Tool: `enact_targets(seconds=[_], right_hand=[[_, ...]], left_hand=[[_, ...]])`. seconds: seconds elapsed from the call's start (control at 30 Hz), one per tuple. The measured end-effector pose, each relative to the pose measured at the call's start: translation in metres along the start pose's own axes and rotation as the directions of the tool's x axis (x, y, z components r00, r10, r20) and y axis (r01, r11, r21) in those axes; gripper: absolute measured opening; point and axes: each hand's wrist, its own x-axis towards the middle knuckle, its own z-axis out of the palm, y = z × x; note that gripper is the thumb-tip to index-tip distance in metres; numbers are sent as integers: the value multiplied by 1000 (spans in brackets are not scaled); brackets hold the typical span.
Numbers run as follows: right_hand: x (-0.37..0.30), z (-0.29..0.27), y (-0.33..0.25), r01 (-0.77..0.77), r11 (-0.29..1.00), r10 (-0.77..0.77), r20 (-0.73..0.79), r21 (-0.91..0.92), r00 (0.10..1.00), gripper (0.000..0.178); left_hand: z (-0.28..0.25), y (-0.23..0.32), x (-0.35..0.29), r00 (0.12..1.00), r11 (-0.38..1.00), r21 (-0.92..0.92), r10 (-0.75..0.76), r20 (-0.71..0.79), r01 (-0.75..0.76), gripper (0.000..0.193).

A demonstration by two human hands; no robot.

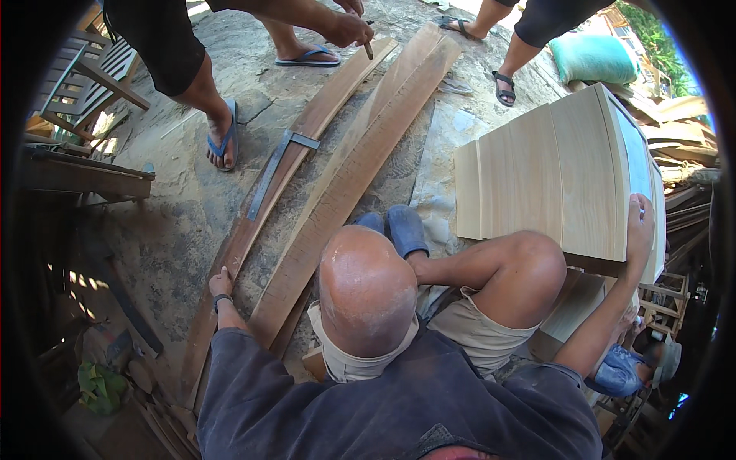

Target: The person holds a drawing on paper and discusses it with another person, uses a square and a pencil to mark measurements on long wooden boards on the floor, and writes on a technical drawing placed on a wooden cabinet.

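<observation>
My left hand (220,282) is closed on the near part of a long, narrow wooden board (303,126) lying on the ground. A metal try square (270,172) rests on that board, its short arm across the board's width. Alongside lies a thicker, rough-edged plank (368,153). Out to the right, my right hand (641,222) lies with fingers stretched along the edge of a pale wooden cabinet-like piece (537,176). Another person's hand (351,29) holds a small dark stick-like tool (369,50) above the board's far end.
Two people's sandalled feet (222,142) stand beyond the boards. A green sack (594,57) and stacked timber (682,153) are at the far right. On the left are a slatted wooden chair (84,69) and a dark bench (92,172). Another person (625,368) sits at the lower right.
</observation>
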Motion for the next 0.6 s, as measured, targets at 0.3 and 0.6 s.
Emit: enact_targets(seconds=[0.3, 0.6], right_hand=[[4, -7, -7, 47, 989, -55, -54, -139, 997, 47], [-23, -30, -141, 392, 910, -343, -285, 137, 895, 27]], left_hand=[[-3, 15, -8, 1000, 997, 66, 28, -6, -27, 59], [-5, 28, -14, 1000, 995, 102, 11, 12, -12, 59]])
